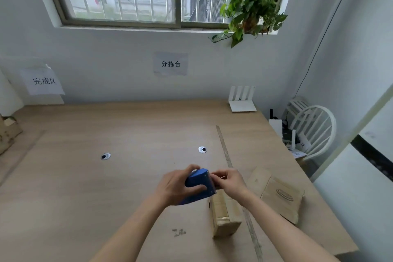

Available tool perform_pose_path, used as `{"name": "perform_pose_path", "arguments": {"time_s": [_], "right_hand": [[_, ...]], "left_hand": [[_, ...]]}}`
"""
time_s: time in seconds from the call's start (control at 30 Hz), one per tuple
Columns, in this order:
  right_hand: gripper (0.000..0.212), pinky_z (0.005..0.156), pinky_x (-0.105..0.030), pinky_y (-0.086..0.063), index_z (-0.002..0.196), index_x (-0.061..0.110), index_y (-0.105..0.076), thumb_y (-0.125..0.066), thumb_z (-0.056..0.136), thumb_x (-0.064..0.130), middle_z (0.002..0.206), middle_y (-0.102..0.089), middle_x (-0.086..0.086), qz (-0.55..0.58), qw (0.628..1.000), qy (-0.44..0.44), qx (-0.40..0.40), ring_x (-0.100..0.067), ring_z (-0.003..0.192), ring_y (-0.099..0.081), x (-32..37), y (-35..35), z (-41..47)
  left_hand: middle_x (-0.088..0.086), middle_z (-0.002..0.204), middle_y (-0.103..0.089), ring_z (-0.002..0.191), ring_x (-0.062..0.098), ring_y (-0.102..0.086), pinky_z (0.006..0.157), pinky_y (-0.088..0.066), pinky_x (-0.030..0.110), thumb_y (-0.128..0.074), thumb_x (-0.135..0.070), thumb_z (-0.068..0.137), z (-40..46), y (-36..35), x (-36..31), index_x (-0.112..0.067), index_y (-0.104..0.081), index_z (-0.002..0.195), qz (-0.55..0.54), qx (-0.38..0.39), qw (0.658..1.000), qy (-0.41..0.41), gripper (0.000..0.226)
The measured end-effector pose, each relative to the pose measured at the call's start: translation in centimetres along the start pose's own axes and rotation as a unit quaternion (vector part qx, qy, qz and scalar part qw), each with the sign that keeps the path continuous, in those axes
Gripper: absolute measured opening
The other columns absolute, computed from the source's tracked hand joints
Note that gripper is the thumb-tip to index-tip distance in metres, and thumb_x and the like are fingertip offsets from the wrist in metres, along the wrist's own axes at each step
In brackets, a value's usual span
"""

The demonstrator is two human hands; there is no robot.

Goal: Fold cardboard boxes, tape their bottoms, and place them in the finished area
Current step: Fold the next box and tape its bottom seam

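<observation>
Folded box: a small cardboard box stands on the bench at about 5 o'clock, just below the hands. It looks assembled, and there seems to be a shiny strip along its upper face, though I can't swear it's tape.

Left hand: the left hand has its fingers wrapped round a blue tape dispenser, held just above the box's far end.

Right hand: the right hand sits right beside the dispenser at its 3 o'clock, fingertips pinched together at the dispenser's edge, I'd guess on the loose tape end. The tape itself is too thin and blurry to make out.

Flat stock: a few unfolded cardboard blanks lie at 4 o'clock, near the bench's right edge, beyond a long strip running across the bench.

Finished area: the sign at 10 o'clock marks it, and some cardboard sits at the far left, cut off by the frame, so no count possible.

Progress: my read is mid-taping on this box. Left to do: finish the tape, move it over at 10 o'clock, then fold the blanks.

Hidden: the box's bottom and the tape roll inside the dispenser.
</observation>
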State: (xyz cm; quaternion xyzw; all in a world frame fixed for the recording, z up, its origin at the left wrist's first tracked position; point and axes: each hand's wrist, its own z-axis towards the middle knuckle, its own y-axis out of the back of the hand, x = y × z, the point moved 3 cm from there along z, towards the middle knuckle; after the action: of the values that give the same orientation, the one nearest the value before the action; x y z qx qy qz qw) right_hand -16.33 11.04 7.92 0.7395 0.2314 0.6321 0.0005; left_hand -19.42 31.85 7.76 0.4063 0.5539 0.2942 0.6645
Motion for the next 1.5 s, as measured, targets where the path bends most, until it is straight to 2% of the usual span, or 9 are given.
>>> {"name": "perform_pose_path", "arguments": {"time_s": [0.23,0.53,0.87,0.97,1.07,1.17,1.27,1.33,1.5], "right_hand": [[0.006,0.071,-0.028,-0.062,0.083,0.022,-0.079,-0.077,0.089,0.022,0.076,-0.077,0.001,-0.041,0.975,-0.152,-0.156,-0.013,0.071,-0.072,-10.8,6.9,-3.9],[0.016,0.071,-0.030,-0.061,0.068,0.022,-0.080,-0.077,0.084,0.022,0.060,-0.072,0.004,-0.117,0.964,-0.204,-0.122,-0.005,0.057,-0.067,-16.7,7.8,-1.7],[0.015,0.076,-0.034,-0.063,0.073,0.032,-0.075,-0.079,0.086,0.026,0.065,-0.074,0.009,-0.112,0.963,-0.226,-0.093,-0.008,0.064,-0.071,-20.2,6.7,-0.5],[0.005,0.085,-0.037,-0.061,0.091,0.030,-0.078,-0.078,0.088,0.026,0.074,-0.075,0.009,-0.098,0.963,-0.234,-0.097,-0.009,0.074,-0.071,-20.8,6.0,0.0],[0.052,0.103,-0.036,-0.049,0.142,0.021,-0.056,-0.072,0.092,0.024,0.099,-0.076,-0.001,-0.089,0.958,-0.251,-0.109,-0.018,0.101,-0.068,-21.0,5.4,0.2],[0.065,0.107,-0.032,-0.043,0.154,0.027,-0.037,-0.066,0.096,0.023,0.155,-0.042,-0.005,-0.191,0.944,-0.222,-0.148,-0.021,0.135,-0.049,-20.1,4.9,0.1],[0.046,0.096,-0.015,-0.041,0.148,0.026,-0.044,-0.052,0.103,0.030,0.154,-0.041,0.004,-0.247,0.944,-0.113,-0.186,-0.008,0.129,-0.050,-18.3,2.9,0.2],[0.054,0.108,-0.021,-0.036,0.152,0.027,-0.037,-0.044,0.103,0.047,0.159,-0.035,0.007,-0.286,0.944,-0.095,-0.132,-0.008,0.140,-0.039,-18.1,0.6,0.2],[0.093,0.123,-0.040,-0.019,0.159,0.024,0.011,-0.042,0.096,0.066,0.160,0.028,0.006,-0.348,0.925,-0.150,-0.030,-0.024,0.156,0.001,-19.6,-2.2,0.2]], "left_hand": [[-0.021,0.102,-0.067,0.081,0.001,-0.061,0.067,-0.046,0.020,-0.042,-0.088,0.078,-0.6,-7.2,1.8,-0.046,-0.053,0.124,0.013,0.132,0.991,0.037,0.064],[-0.018,0.102,-0.069,0.078,0.003,-0.059,0.062,-0.037,0.016,-0.035,-0.089,0.076,0.4,-11.4,2.5,-0.042,-0.058,0.122,0.052,0.169,0.982,0.061,0.070],[-0.018,0.098,-0.067,0.082,0.005,-0.061,0.073,-0.051,0.027,-0.037,-0.090,0.077,1.2,-15.1,4.5,-0.041,-0.059,0.118,0.069,0.209,0.970,0.099,0.068],[-0.017,0.102,-0.067,0.083,0.005,-0.062,0.073,-0.051,0.026,-0.034,-0.091,0.077,1.4,-16.1,4.4,-0.040,-0.058,0.121,0.076,0.219,0.968,0.100,0.071],[-0.016,0.105,-0.068,0.082,0.004,-0.061,0.065,-0.045,0.020,-0.032,-0.091,0.077,1.7,-16.8,4.0,-0.041,-0.056,0.123,0.083,0.211,0.969,0.097,0.072],[-0.015,0.107,-0.068,0.083,0.004,-0.061,0.062,-0.039,0.019,-0.032,-0.091,0.078,1.7,-17.1,3.8,-0.041,-0.056,0.125,0.088,0.204,0.970,0.097,0.073],[-0.015,0.108,-0.069,0.084,0.005,-0.061,0.063,-0.040,0.019,-0.031,-0.091,0.077,1.7,-17.2,3.9,-0.041,-0.055,0.127,0.083,0.198,0.971,0.102,0.074],[-0.014,0.107,-0.069,0.083,0.006,-0.061,0.064,-0.041,0.022,-0.032,-0.091,0.077,1.6,-17.3,4.0,-0.041,-0.056,0.127,0.080,0.190,0.972,0.109,0.075],[-0.014,0.101,-0.068,0.075,0.003,-0.057,0.058,-0.035,0.018,-0.038,-0.086,0.081,0.7,-17.0,3.7,-0.041,-0.055,0.129,0.055,0.164,0.977,0.125,0.068]]}}
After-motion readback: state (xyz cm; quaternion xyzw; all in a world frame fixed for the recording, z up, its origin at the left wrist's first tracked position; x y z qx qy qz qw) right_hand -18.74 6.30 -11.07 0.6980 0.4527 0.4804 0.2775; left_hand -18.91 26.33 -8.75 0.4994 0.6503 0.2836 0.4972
